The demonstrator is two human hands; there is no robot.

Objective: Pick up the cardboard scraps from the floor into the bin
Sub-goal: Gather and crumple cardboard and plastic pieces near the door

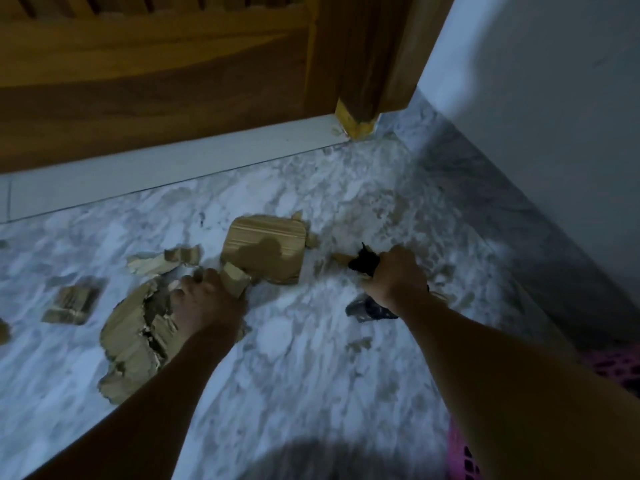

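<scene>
While gathering on the marbled floor (pixel 311 358), clamp the left hand (pixel 207 299) firmly, fingers curled over a small folded scrap (pixel 235 280) and bearing down on the big torn sheet (pixel 131 337) beneath. Slide the thumb under that sheet's ragged edge before lifting, to stop loose layers peeling away. Hold the right hand (pixel 394 278) closed round its dark crumpled bundle (pixel 363 265), not identifiable here, with a thin cardboard sliver (pixel 341 258) poking out beside it. Carry both loads right and back to the pink latticed bin (pixel 462 448), at the lower right edge, close by the right forearm. Then reach for the rest: a squarish corrugated panel (pixel 265 252) just beyond the left hand, a torn strip (pixel 162 262) left of it, and a small ribbed block (pixel 72 304) farther left. Expect light, stiff, fluted board with frayed, flaking edges. On so smooth and hard a floor, pry flat pieces up by a corner.
</scene>
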